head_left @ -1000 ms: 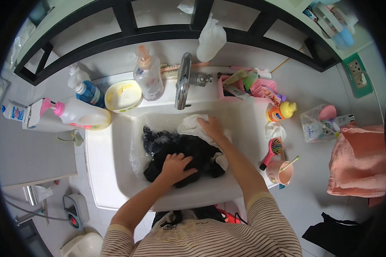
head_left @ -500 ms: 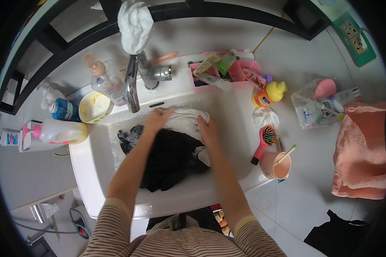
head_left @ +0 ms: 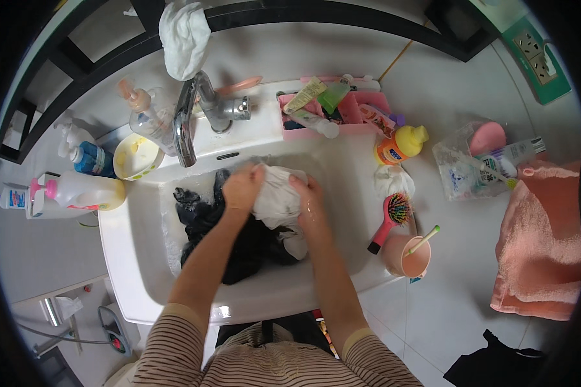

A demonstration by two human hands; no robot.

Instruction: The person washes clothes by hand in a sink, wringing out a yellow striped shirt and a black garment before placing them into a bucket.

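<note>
A bunched white cloth (head_left: 279, 197) is gripped between my two hands over the sink (head_left: 117, 258). My left hand (head_left: 242, 186) is closed on its left side, slightly blurred. On the right edge of the cloth, my right hand (head_left: 310, 198) has its fingers and thumb closed on the fabric. Wet black clothing (head_left: 248, 255) lies heaped below and to the left of the white cloth, with some suds at its left edge. A lower part of the white cloth hangs beside my right wrist. My left forearm hides part of the black heap.
The faucet (head_left: 186, 129) reaches over the basin's back edge. Bottles and a soap dish (head_left: 137, 157) crowd the left rim. On the right rim stand a pink organizer (head_left: 361, 106), a yellow bottle (head_left: 400, 145), a hairbrush (head_left: 390, 219) and a pink cup (head_left: 397, 255).
My hands have drawn closer together, and the white cloth between them is more bunched and raised. The black clothing now spreads further left. The whole view has shifted slightly.
</note>
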